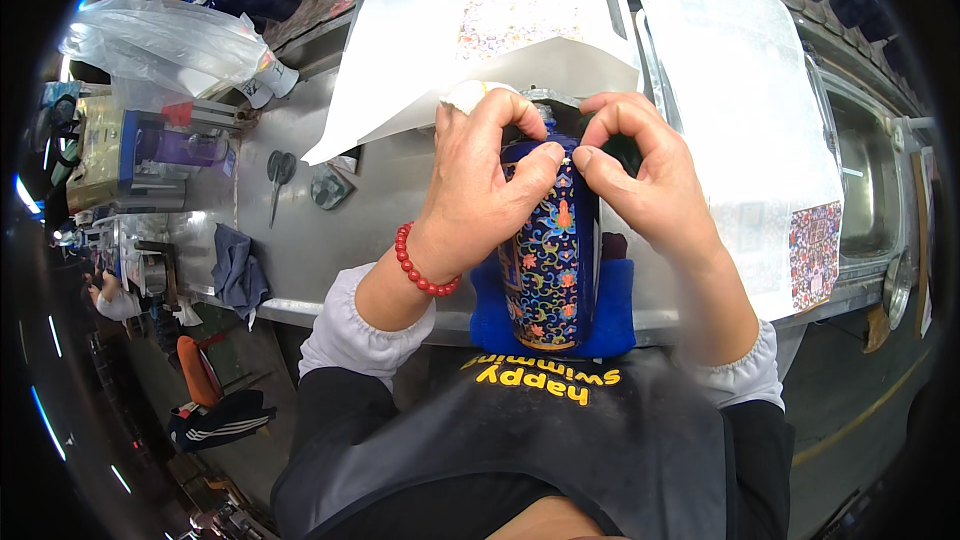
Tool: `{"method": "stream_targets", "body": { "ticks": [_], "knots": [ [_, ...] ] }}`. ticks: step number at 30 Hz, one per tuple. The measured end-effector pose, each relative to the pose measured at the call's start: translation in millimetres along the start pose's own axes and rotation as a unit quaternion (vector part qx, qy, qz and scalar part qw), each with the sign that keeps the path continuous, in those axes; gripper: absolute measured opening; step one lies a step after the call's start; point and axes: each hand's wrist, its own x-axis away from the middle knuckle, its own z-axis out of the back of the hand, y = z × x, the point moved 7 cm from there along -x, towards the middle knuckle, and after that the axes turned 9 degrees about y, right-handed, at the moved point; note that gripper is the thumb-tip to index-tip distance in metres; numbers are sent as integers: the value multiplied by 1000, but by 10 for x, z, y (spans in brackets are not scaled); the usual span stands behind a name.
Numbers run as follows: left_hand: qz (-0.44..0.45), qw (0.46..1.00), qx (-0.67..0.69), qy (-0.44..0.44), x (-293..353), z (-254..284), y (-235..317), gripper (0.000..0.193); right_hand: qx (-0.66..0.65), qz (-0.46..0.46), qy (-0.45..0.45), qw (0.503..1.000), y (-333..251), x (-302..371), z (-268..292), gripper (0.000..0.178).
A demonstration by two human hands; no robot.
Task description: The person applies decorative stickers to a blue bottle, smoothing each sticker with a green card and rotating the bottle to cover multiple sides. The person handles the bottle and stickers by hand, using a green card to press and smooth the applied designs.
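Note:
A tall dark blue bottle (pixel 580 270) stands before me, its front covered with a colourful floral decal (pixel 545 260). My left hand (pixel 490 165) is closed at its upper left, the thumb tip pressing by the decal's top edge and the index finger bent over the shoulder. My right hand (pixel 645 165) meets it from the other side, with thumb and index finger pinched at the same edge. A white wad (pixel 475 95) shows by my left fingers; how it is held is hidden. A blue cloth (pixel 615 315) lies under and around the bottle's base.
White sheets (pixel 400 35) with printed floral patterns cover the far side of the metal table (pixel 290 120). A dark, flat-bladed tool (pixel 280 172) and a grey pad (pixel 330 185) lie left. A grey rag (pixel 238 270) hangs at the left edge. A metal basin (pixel 868 175) is at right.

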Motion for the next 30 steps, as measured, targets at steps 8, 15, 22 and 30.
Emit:
{"method": "stream_targets", "body": {
  "ticks": [8,15,22,30],
  "knots": [
    [5,1000,6,0,6,-8,-12,18,-6,3,0,1000,12,3,-11,13],
    [5,1000,10,1,4,-12,-32,19,0,-11,-8,1000,26,-5,-21,15],
    [1,1000,12,6,8,-9,-22,19,-17,-14,-10,1000,58,-11,-29,15],
    [4,1000,18,9,19,-8,-38,19,-26,9,-4,1000,78,-4,-13,6]
  ]
}}
